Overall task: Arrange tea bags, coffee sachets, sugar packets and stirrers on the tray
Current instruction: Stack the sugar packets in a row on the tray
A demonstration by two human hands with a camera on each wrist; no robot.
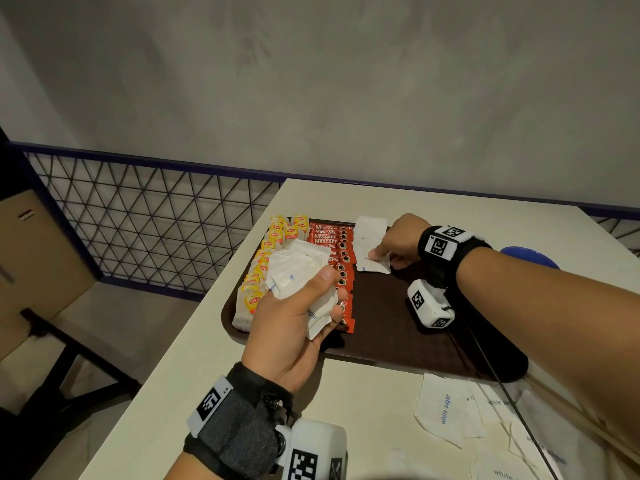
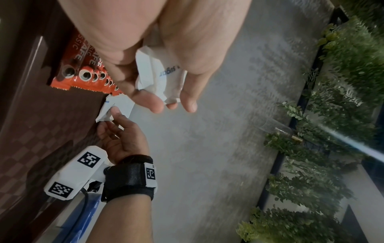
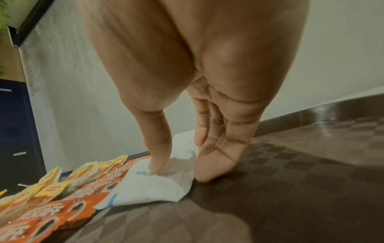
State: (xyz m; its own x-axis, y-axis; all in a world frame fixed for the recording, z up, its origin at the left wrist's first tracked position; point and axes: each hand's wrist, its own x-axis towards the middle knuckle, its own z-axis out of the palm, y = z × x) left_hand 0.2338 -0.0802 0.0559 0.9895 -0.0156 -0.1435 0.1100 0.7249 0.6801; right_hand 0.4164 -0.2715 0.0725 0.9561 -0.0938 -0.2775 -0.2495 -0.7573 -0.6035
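Note:
A dark brown tray [image 1: 381, 313] lies on the white table [image 1: 346, 195]. Yellow-tagged tea bags [image 1: 273, 237] fill its left column, and red coffee sachets [image 1: 330, 235] lie in a row beside them. My left hand [image 1: 332, 292] hovers over the sachets and grips a bundle of white sugar packets [image 1: 298, 268]. The bundle [image 2: 162, 77] sits between thumb and fingers. My right hand [image 1: 384, 252] presses a sugar packet [image 1: 375, 266] flat on the tray, just right of the sachets. Another packet [image 1: 372, 233] lies behind it. In the right wrist view one finger pushes down on the packet [image 3: 153, 185].
Several loose sugar packets [image 1: 443, 410] lie on the table in front of the tray's near right edge. A blue object [image 1: 526, 256] sits behind my right forearm. A wire mesh railing [image 1: 156, 220] borders the table's left side. The right half of the tray [image 3: 290, 189] is bare.

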